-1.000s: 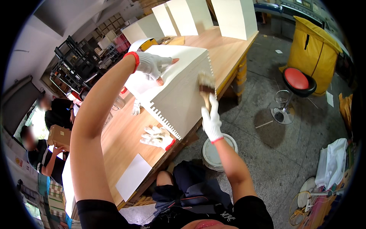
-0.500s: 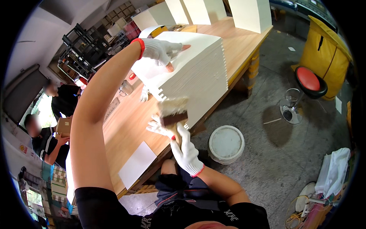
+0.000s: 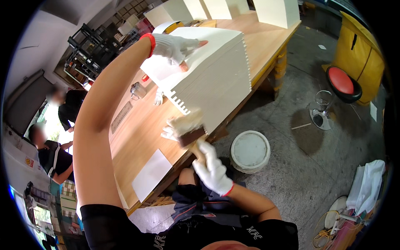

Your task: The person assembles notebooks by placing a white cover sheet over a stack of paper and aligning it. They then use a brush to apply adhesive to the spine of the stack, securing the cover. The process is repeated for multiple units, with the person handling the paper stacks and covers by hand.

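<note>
A tall stack of white sheets (image 3: 221, 83) stands on the wooden table, its facing side greyish and its corners notched. My left hand (image 3: 177, 50), in a white knit glove with bare fingertips, rests on the stack's top with fingers spread. My right hand (image 3: 212, 168), gloved in white too, is closed round the wooden handle of a wide brush (image 3: 192, 136). The brush has pale bristles, pointing up toward the stack's near lower corner; motion blurs them, and I cannot tell whether they touch it. Behind the brush, a loose white glove (image 3: 168, 132) lies partly hidden on the table.
The table (image 3: 141, 137) also carries a white sheet (image 3: 152, 175), a metal mug (image 3: 138, 90), a ruler (image 3: 121, 117) and another glove (image 3: 158, 97). A lidded white bucket (image 3: 250, 151) and red-seated stool (image 3: 341, 81) stand on the floor. Two people (image 3: 58, 160) are at left.
My right hand and the brush have shifted slightly down and right, with the brush tilting more to the left. My left hand stays on the stack. The cardboard box by the people is out of sight.
</note>
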A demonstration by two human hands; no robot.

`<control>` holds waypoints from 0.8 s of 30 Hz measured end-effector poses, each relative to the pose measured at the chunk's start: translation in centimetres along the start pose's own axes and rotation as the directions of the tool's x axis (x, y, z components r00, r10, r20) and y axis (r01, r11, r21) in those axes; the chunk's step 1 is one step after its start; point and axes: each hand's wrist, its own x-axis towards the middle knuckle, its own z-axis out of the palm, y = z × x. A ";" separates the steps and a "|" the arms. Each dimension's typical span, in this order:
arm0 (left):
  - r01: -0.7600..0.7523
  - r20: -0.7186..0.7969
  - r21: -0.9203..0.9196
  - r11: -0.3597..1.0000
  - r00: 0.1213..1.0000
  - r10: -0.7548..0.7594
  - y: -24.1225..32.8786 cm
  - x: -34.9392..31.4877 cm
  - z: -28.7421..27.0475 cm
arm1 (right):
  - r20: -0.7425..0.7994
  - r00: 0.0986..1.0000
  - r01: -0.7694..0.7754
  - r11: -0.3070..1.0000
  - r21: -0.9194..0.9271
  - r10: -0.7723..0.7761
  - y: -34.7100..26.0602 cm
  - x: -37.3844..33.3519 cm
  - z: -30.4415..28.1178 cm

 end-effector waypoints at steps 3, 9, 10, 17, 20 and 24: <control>0.074 0.050 -0.062 0.995 0.996 -0.071 -0.6 -0.8 0.4 | -0.129 0.812 -0.411 0.714 0.567 0.569 0.8 8.3 -5.6; -0.046 0.002 -0.014 0.999 0.999 0.046 -0.2 0.2 0.1 | -0.167 0.942 -0.252 0.940 0.231 0.293 1.9 6.1 0.0; -0.006 0.012 0.006 1.000 1.000 0.006 0.5 -0.2 -0.2 | -0.156 0.975 -0.133 0.976 0.174 0.161 1.2 5.1 0.1; 0.016 0.044 -0.061 0.998 0.999 -0.013 0.3 0.1 -0.1 | -0.109 0.785 -0.534 0.755 0.381 0.610 -1.0 13.8 -6.7; -0.014 0.050 -0.058 0.998 0.999 0.017 0.1 0.3 -0.5 | -0.227 0.972 0.006 0.977 -0.212 -0.055 2.9 8.7 1.1; -0.009 -0.005 0.014 1.000 1.000 0.009 0.3 0.4 0.0 | 0.067 0.998 0.013 0.986 -0.169 -0.002 -2.8 3.1 1.2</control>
